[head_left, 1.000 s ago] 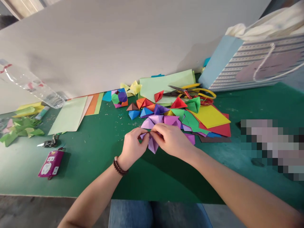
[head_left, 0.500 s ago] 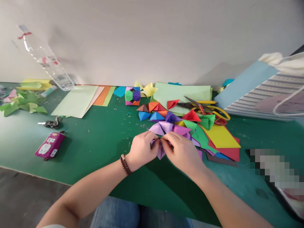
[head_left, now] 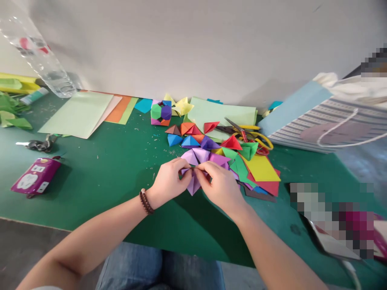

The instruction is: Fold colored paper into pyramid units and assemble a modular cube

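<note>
Between my two hands is a folded purple paper piece (head_left: 193, 186), its pointed lower end hanging below the fingertips. My left hand (head_left: 173, 177), with a dark beaded bracelet on the wrist, pinches it from the left. From the right, my right hand (head_left: 218, 185) pinches it close to the same spot, so the fingers cover most of the paper. Just beyond lie lilac folded pieces (head_left: 201, 154), and behind them are red, blue and orange folded pieces (head_left: 190, 141). Green folded paper (head_left: 237, 165) lies right of the hands.
Scissors (head_left: 242, 131) lie behind the folded pieces, near a striped paper bag (head_left: 305, 117). A multicoloured paper ball (head_left: 161, 112) sits by the wall. At left are paper sheets (head_left: 78, 114), a plastic bottle (head_left: 45, 60), keys (head_left: 39, 143) and a purple packet (head_left: 36, 177). A pixelated device (head_left: 326, 225) lies right.
The whole view has shifted, so the table things appear further left and slightly higher. Both hands keep pinching the purple paper, with only a slight change in the fingers.
</note>
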The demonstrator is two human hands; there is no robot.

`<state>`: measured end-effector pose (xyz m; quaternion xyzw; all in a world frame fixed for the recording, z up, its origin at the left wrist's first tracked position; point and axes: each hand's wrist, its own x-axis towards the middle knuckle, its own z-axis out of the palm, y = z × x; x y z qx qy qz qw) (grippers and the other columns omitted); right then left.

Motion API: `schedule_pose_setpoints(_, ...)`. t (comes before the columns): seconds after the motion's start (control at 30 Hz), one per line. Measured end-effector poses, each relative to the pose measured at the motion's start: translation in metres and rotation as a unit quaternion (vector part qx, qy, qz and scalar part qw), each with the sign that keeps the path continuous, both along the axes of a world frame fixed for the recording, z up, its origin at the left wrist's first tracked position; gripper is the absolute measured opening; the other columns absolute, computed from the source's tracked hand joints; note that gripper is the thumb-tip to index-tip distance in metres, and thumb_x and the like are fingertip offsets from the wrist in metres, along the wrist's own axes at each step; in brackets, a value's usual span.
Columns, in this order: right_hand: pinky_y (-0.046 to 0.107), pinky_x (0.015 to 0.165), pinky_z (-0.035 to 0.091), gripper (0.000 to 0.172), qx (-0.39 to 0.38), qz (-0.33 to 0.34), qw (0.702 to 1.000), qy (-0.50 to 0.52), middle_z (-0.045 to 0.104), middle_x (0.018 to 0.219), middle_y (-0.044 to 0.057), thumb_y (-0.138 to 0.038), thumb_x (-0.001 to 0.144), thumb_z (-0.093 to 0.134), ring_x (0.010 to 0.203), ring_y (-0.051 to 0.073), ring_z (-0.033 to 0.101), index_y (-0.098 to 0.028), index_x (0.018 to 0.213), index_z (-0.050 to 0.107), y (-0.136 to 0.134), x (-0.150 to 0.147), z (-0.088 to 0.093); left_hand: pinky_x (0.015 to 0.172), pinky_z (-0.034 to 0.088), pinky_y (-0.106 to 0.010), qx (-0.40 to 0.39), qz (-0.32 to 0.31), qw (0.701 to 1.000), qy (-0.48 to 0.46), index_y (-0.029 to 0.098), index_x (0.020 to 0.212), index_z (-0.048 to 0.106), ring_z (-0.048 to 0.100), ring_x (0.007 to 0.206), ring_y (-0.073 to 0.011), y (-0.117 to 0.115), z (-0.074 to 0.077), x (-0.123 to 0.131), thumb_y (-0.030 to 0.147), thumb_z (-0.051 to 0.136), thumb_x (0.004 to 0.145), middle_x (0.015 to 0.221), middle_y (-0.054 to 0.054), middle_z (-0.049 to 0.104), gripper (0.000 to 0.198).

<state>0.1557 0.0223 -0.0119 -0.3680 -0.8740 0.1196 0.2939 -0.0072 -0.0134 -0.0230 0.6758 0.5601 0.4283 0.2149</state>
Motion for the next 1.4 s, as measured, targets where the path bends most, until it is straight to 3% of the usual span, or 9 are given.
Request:
schedule_pose_setpoints(0.47,0.027,0.058,0.042,0.015,-0.002,0.019,1.000,0.008,0.060,0.070,0.002,-0.018,0.093,0.048,0.063,0.016,0.057,-0.020,0.079,0.053,-0.0019,0.0005,0.0032,0.061,0.043,-0.023,0.036,-0.030,0.999,0.009,0.018,0.072,0.057,0.057,0.067,-0.0123,-0.0017,0.0035,-0.0017,0.010,0.049,0.084,0.072,-0.001,0.062,0.017)
schedule_pose_setpoints(0.7,0.028,0.056,0.039,0.020,0.044,-0.001,0.999,-0.027,0.057,0.066,0.002,-0.019,0.093,0.046,0.060,0.016,0.054,-0.022,0.073,0.050,-0.0046,-0.0039,-0.0017,0.057,0.041,-0.023,0.039,-0.018,0.998,0.034,0.018,0.071,0.057,0.056,0.066,-0.0122,-0.0012,-0.0004,-0.0014,0.011,0.049,0.083,0.071,-0.002,0.061,0.016)
schedule_pose_setpoints(0.87,0.029,0.057,0.039,0.023,0.099,-0.017,0.993,-0.068,0.056,0.065,0.002,-0.016,0.093,0.045,0.060,0.017,0.053,-0.022,0.071,0.049,-0.0078,-0.0052,0.0001,0.059,0.042,-0.026,0.084,-0.016,0.990,0.110,0.018,0.070,0.055,0.054,0.064,-0.0137,-0.0012,-0.0025,0.0004,0.010,0.048,0.083,0.068,-0.002,0.059,0.017)
schedule_pose_setpoints(1.03,0.030,0.055,0.038,0.024,0.096,-0.015,0.993,-0.060,0.055,0.064,0.002,-0.015,0.092,0.045,0.059,0.017,0.052,-0.023,0.070,0.047,-0.0087,-0.0058,0.0006,0.059,0.042,-0.028,0.126,-0.007,0.976,0.176,0.019,0.067,0.052,0.052,0.063,-0.0150,-0.0026,-0.0023,0.0028,0.011,0.044,0.086,0.066,-0.003,0.058,0.022)
schedule_pose_setpoints(1.4,0.028,0.059,0.044,0.014,0.041,0.000,0.999,0.016,0.063,0.072,0.004,-0.019,0.094,0.048,0.065,0.017,0.058,-0.021,0.082,0.055,-0.0039,-0.0003,0.0033,0.062,0.044,-0.026,0.071,-0.014,0.996,0.058,0.018,0.075,0.056,0.056,0.067,-0.0142,-0.0026,0.0047,-0.0002,0.013,0.050,0.082,0.072,-0.002,0.060,0.010)
